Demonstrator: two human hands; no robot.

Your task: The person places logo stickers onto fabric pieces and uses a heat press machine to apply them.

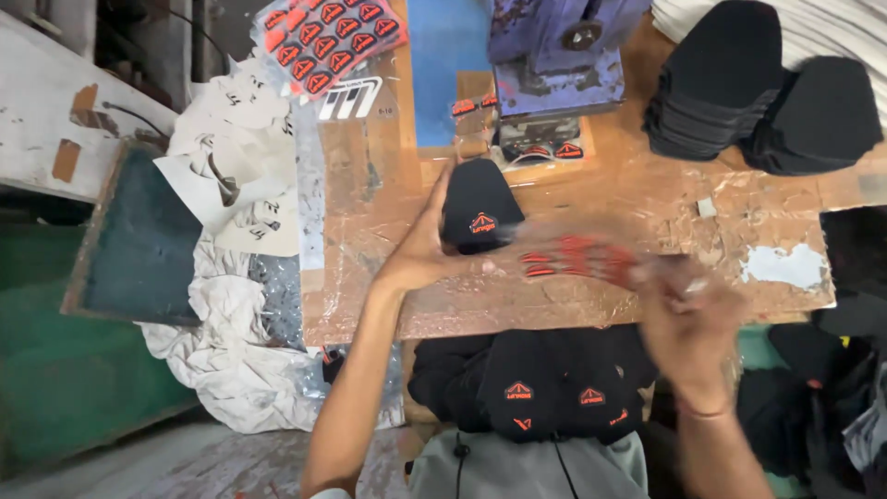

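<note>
Black fabric piece [479, 214], rounded at the top with an orange emblem near its lower edge, lies flat on the wooden worktable [637, 199] just in front of the blue press machine [554, 65]. Left hand [423, 249] sits against its left edge, fingers extended and mostly open, thumb side touching the fabric; looks like it's pinning the piece flat, not gripping it.

Right hand [688, 319] is heavily motion-blurred. It seems closed on a clear transfer strip [577, 259] carrying several orange emblems, which runs left toward the fabric piece, its near end just beside the piece. Can't tell exactly how the fingers pinch it.

Layout makes sense for reach:
- stacks of blank black pieces [721, 79] at the table's far right, close to the right hand
- sheet of orange emblems [328, 37] at far left, beside the press
- a few loose emblems [554, 148] right under the press head
- pile of finished black pieces [545, 388] with emblems at the near table edge, on the person's lap side

White rags and paper scraps [236, 194] lie off the table's left, next to a dark framed screen [139, 240].
</note>
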